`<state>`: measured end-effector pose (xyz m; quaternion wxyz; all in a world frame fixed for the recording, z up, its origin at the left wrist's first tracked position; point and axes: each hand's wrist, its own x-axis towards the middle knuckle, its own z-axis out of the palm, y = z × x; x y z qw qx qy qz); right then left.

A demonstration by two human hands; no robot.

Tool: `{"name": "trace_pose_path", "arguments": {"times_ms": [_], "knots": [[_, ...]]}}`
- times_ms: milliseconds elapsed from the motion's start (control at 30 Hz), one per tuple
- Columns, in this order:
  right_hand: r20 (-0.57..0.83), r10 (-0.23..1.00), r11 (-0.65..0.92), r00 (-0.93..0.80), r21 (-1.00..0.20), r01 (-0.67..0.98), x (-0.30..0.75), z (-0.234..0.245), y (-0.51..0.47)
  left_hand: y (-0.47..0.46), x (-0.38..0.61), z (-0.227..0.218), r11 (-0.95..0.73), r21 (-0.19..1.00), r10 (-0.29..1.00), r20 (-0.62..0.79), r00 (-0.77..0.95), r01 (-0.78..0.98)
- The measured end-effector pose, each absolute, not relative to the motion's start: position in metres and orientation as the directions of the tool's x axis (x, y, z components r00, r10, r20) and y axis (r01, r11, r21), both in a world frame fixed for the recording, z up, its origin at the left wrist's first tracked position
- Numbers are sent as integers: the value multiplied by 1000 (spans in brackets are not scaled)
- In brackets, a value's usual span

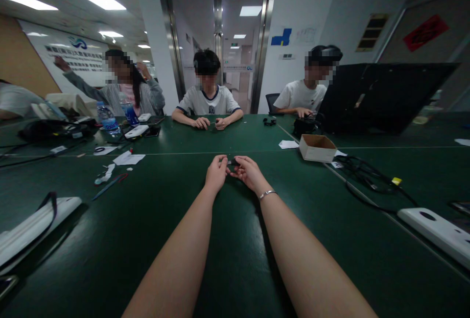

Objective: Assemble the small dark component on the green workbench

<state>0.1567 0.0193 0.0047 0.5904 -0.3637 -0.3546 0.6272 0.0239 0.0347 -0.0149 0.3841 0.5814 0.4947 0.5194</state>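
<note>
Above the middle of the green table, my left hand and my right hand meet close together. Between their fingertips is a small dark object with a paler end toward the left; its exact kind is too small to tell. Thumb and fingers of my right hand pinch its dark part. The left fingertips close on the pale end, hiding some of it. A silver bracelet circles my right wrist.
An open cardboard box stands ahead right, beside black cables and a large monitor. White power strips flank both sides. Left lie paper scraps, tweezers and water bottles. Several people sit across the table.
</note>
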Motion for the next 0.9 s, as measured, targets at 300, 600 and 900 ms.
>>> {"name": "trace_pose_path", "arguments": {"times_ms": [300,600,900], "knots": [[-13,997,-49,-79,-873,-486,159,2,21,35,24,-16,-245,953,966,256,-42,180],[-24,996,-63,-90,-879,-472,157,5,18,36,23,-14,-187,965,978,201,-62,186],[-10,994,-60,-109,-881,-468,158,3,19,35,23,-15,-216,958,971,230,-57,190]]}}
